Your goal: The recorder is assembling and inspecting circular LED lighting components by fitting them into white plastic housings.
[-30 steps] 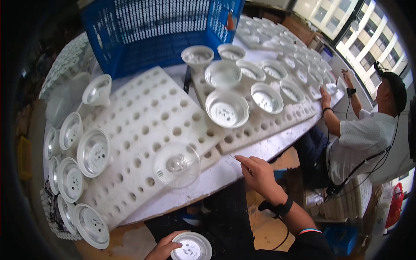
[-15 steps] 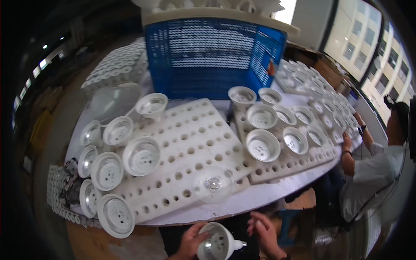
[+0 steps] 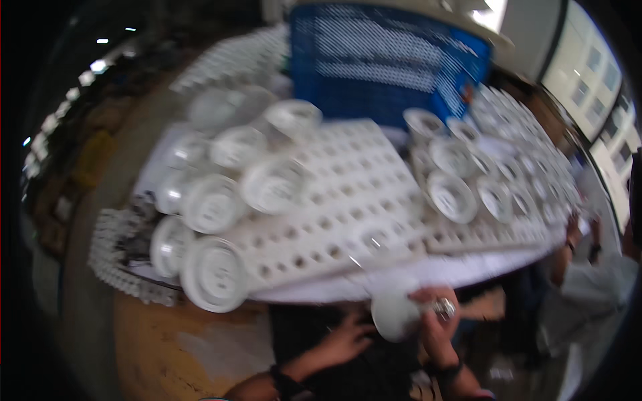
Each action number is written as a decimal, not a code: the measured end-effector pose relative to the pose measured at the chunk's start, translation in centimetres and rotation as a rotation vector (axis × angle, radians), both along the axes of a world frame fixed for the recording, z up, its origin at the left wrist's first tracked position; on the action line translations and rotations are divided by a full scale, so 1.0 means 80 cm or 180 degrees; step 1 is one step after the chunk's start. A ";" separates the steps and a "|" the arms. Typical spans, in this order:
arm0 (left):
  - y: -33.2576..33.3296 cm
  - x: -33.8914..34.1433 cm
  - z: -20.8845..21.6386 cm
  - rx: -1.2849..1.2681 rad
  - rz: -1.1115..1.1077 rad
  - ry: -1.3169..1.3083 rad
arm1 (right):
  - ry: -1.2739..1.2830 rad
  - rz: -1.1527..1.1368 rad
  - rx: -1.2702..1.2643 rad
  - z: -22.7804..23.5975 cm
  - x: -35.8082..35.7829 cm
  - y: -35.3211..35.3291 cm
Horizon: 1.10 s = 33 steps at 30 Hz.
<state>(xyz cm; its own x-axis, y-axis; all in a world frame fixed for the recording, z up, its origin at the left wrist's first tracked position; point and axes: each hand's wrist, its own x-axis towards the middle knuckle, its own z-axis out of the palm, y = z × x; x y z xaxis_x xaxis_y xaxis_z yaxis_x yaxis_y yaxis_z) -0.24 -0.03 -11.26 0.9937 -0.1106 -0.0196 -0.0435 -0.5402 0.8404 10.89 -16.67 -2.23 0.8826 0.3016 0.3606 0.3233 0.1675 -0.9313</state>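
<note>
A white cone-shaped lamp housing (image 3: 393, 315) with a metal screw base is held over my lap, just off the table's near edge. My right hand (image 3: 437, 323) has its fingers wrapped around the narrow neck by the base. To its left, my left hand (image 3: 342, 342) is apart from the housing, fingers loosely spread and holding nothing. A clear round lens (image 3: 376, 242) lies on the near right part of the white foam board (image 3: 348, 180), which has rows of holes. Several white lamp cups (image 3: 214, 274) stand along the board's left side. The picture is smeared by motion.
A blue perforated crate (image 3: 381, 60) stands at the back of the table. A second holed board (image 3: 481, 238) on the right bears several lamp cups (image 3: 452, 196). Beyond it, at the far right, a person in a light shirt (image 3: 592, 287) works with both hands at the table.
The lamp housing has passed from my left hand to my right and turned. My left hand has come away from it. The view has swung, shifting the table up and right.
</note>
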 end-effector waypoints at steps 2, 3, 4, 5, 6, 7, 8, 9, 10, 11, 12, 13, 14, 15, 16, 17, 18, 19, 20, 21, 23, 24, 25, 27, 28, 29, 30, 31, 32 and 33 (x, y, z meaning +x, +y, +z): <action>0.021 -0.020 0.010 -0.0109 -0.0078 0.0410 | -0.0818 -0.0076 -0.0235 -0.007 0.024 0.003; 0.023 -0.009 0.035 -0.0444 -0.0044 0.1444 | -0.0774 -0.0135 -0.0634 -0.027 0.036 -0.003; 0.022 0.004 0.053 -0.0675 -0.0040 0.1965 | -0.0721 -0.0154 -0.0990 -0.041 0.043 -0.011; 0.022 0.001 0.048 -0.0354 -0.0156 0.1424 | -0.0679 -0.0218 -0.1070 -0.042 0.040 -0.019; 0.023 0.000 0.045 -0.0028 -0.0243 0.0857 | -0.0406 -0.0241 -0.0894 -0.045 0.037 -0.024; 0.024 0.001 0.048 -0.0054 -0.0295 0.0868 | -0.0143 -0.0256 -0.0701 -0.046 0.036 -0.028; 0.026 0.003 0.057 0.0111 -0.0293 0.0597 | -0.0132 -0.0292 -0.0724 -0.044 0.039 -0.033; 0.027 0.003 0.064 0.0278 -0.0265 0.0330 | -0.0532 -0.0405 -0.0582 -0.040 0.040 -0.039; 0.026 0.005 0.066 0.0271 -0.0276 0.0339 | -0.0937 -0.0513 -0.0434 -0.039 0.042 -0.042; 0.026 0.009 0.068 0.0276 -0.0212 0.0097 | -0.0945 -0.0524 -0.0550 -0.043 0.044 -0.043; 0.025 0.011 0.069 0.0274 -0.0155 -0.0145 | -0.0939 -0.0535 -0.0562 -0.041 0.043 -0.046; 0.027 0.015 0.066 0.0057 -0.0167 0.0073 | -0.0570 -0.0581 -0.0947 -0.036 0.043 -0.050; 0.032 0.020 0.067 0.0046 -0.0181 0.0076 | -0.0198 -0.0626 -0.1329 -0.033 0.043 -0.053; 0.035 0.023 0.069 0.0265 -0.0126 -0.0040 | -0.0322 -0.0708 -0.0691 -0.040 0.045 -0.056; 0.037 0.027 0.069 0.0482 -0.0073 -0.0157 | -0.0313 -0.0707 -0.0713 -0.042 0.047 -0.059; 0.035 0.032 0.068 0.0204 0.0073 -0.0165 | -0.0493 -0.0866 -0.0443 -0.041 0.049 -0.060; 0.033 0.041 0.073 0.0187 0.0050 -0.0157 | -0.0676 -0.1043 -0.0168 -0.038 0.050 -0.060; 0.029 0.052 0.082 0.0166 -0.0022 -0.0449 | -0.0309 -0.1167 -0.1186 -0.033 0.049 -0.063; 0.025 0.061 0.087 0.0141 -0.0097 -0.0741 | -0.0300 -0.1194 -0.1208 -0.032 0.049 -0.067; 0.025 0.068 0.087 0.0133 -0.0366 -0.0583 | -0.0322 -0.1116 -0.0976 -0.035 0.052 -0.069; 0.023 0.082 0.080 0.0222 -0.0523 -0.0806 | -0.0666 -0.1217 -0.0366 -0.034 0.057 -0.071; 0.019 0.091 0.076 0.0287 -0.0715 -0.1043 | -0.0670 -0.1250 -0.0383 -0.029 0.058 -0.075; 0.015 0.099 0.072 0.0270 -0.0748 -0.1048 | -0.0561 -0.1359 -0.1098 -0.026 0.060 -0.078; 0.006 0.116 0.066 0.0278 -0.0761 -0.0904 | -0.0042 -0.1237 -0.1062 -0.035 0.071 -0.082; 0.003 0.124 0.066 0.0274 -0.0787 -0.0920 | -0.0053 -0.1266 -0.1062 -0.037 0.070 -0.089; 0.000 0.131 0.066 0.0256 -0.0873 -0.0963 | -0.0295 -0.1347 -0.0768 -0.037 0.066 -0.095; -0.002 0.135 0.062 0.0245 -0.0919 -0.0969 | -0.0507 -0.1380 -0.0474 -0.039 0.065 -0.097; -0.009 0.145 0.057 0.0230 -0.0933 -0.0954 | -0.0569 -0.1457 -0.0361 -0.040 0.063 -0.097; -0.019 0.160 0.049 0.0339 -0.0866 -0.0989 | -0.0550 -0.1468 -0.0375 -0.037 0.063 -0.098; -0.026 0.170 0.046 0.0458 -0.0813 -0.1031 | -0.0190 -0.1611 -0.0776 -0.034 0.065 -0.101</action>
<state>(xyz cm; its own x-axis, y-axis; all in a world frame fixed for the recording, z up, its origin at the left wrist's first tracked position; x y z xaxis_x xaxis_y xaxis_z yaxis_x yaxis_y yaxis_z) 13.39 -2.12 -7.59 0.8922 -0.3724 0.2555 -0.4399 -0.5885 0.6783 16.08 -24.76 -4.92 0.9190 -0.0732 0.3874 0.3608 -0.2398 -0.9013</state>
